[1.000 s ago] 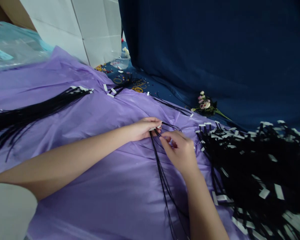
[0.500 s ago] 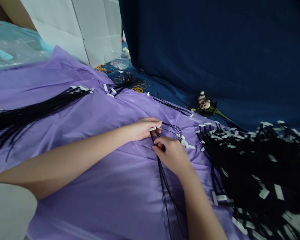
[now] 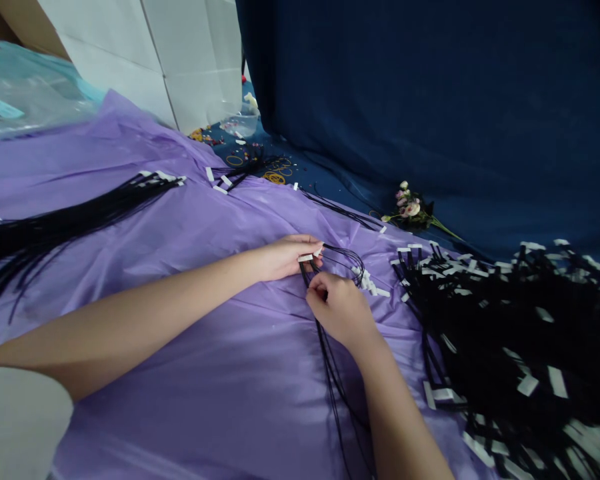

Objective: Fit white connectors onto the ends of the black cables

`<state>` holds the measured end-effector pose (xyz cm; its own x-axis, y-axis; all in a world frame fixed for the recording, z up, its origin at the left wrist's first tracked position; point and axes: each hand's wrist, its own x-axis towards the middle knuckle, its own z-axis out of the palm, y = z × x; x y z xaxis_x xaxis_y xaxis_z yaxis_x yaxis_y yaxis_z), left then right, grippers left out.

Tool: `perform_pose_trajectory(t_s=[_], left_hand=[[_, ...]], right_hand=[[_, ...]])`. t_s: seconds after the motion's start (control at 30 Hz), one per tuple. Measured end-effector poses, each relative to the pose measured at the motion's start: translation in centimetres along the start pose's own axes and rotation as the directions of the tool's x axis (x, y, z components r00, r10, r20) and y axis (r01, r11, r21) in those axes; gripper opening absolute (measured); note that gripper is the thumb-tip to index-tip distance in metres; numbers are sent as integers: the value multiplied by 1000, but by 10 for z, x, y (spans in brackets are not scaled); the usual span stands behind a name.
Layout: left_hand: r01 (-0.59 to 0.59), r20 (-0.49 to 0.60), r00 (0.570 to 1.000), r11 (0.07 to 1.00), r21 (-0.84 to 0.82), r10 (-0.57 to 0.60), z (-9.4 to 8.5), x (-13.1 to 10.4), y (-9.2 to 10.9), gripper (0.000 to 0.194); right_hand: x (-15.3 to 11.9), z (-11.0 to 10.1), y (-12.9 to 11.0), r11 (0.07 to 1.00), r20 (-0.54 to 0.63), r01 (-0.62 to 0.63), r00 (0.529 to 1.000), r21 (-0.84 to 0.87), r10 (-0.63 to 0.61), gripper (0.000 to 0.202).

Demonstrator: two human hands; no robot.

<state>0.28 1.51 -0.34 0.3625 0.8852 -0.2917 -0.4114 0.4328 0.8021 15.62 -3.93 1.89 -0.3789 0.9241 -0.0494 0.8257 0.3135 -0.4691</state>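
Note:
Several thin black cables (image 3: 330, 363) with small white connectors (image 3: 306, 258) run between my hands and trail down toward me over purple sheeting. My left hand (image 3: 291, 259) is closed on the connector end, thumb and fingers pinching beside the white pieces. Lower and to the right, my right hand (image 3: 341, 303) grips the cables a short way below the connectors, fingers curled in. A loop of the cables (image 3: 351, 253) bends out to the right above my right hand. More white connectors (image 3: 373, 285) lie on the sheet just beyond it.
A large heap of black cables (image 3: 515, 333) with white connectors fills the right. A straightened cable bundle (image 3: 80, 217) lies left. Artificial flowers (image 3: 409, 205), rubber bands (image 3: 275, 177) and a clear bowl (image 3: 241, 123) sit at the back, before a dark blue cloth (image 3: 430, 100).
Both hands stay nearly in place. The right hand's fingers have curled in slightly more on the cables, and the view has shifted a little.

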Motion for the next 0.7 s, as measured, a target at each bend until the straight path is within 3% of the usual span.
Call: perform_pose_trajectory(t_s=[0.3,0.47,0.53,0.7], left_hand=[[-22,19,1000,1000,-3,22,0,0,0,12],[-25,13,1000,999,-27,26,1,0,-1,15],[-36,28,999,999,-28,36,1,-1,0,14],[-48,45,998,998,-32,50,3,-3,1,11]], right_hand=[[2,-1,7,995,-14,-11,1000,99,13,10],[6,2,17,938,-45,31,999,345,-16,9],[9,3,20,845,-36,25,999,535,-7,11],[15,-1,19,463,83,-132,989,877,124,24]])
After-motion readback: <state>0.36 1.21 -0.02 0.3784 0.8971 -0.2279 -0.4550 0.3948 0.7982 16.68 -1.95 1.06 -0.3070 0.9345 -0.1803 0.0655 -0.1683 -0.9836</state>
